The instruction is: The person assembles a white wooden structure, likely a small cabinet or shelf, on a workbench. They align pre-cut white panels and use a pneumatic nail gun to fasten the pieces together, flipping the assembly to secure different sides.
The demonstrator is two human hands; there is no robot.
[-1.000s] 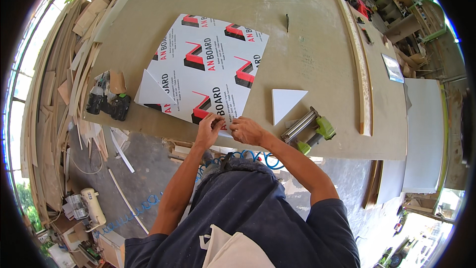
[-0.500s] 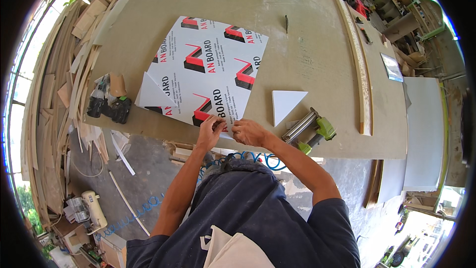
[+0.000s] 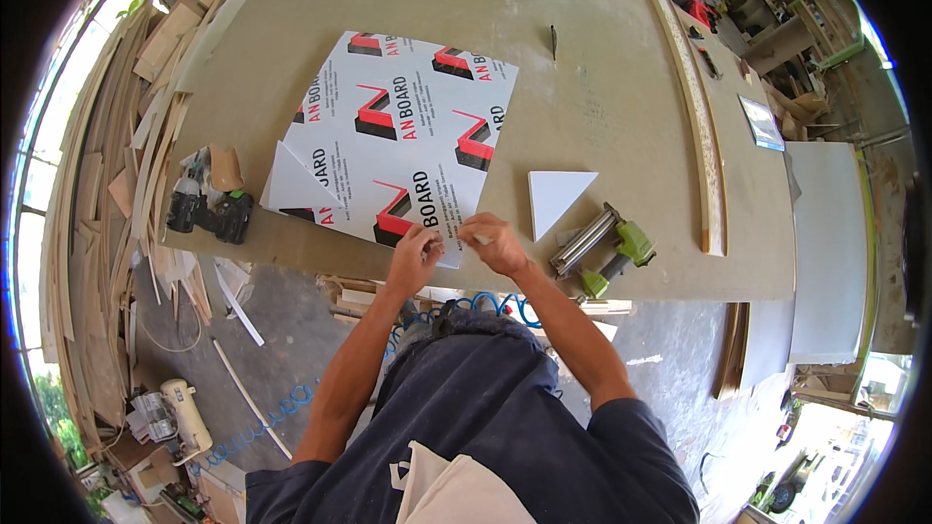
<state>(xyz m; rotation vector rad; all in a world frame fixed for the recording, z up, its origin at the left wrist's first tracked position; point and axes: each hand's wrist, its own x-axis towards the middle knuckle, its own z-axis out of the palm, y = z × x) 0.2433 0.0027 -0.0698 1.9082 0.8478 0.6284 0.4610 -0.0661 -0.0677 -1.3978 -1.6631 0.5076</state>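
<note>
A white board (image 3: 442, 126) with red and black print lies tilted on the workbench, its nearest corner between my hands. My left hand (image 3: 416, 257) is at the board's near edge, thumb and fingers pinched together; what they hold, if anything, is too small to make out. Just right of that corner, my right hand (image 3: 495, 245) is closed with fingertips pressed together, a small pale bit perhaps at their tips. A white triangular piece (image 3: 299, 180) rests at the board's left corner. Another white triangle (image 3: 559, 202) lies to the right of my right hand.
A green and silver nail gun (image 3: 607, 247) lies near the bench's front edge. At the left end stands a black cordless drill (image 3: 214, 204). A long wooden strip (image 3: 694, 116) crosses the bench (image 3: 621, 136) at right, and a dark slim pen-like tool (image 3: 554, 42) lies farther back.
My right hand has come up and turned slightly at the board's near corner, uncovering part of the edge. My left hand has stayed nearly in place. The whole view has shifted a little.
</note>
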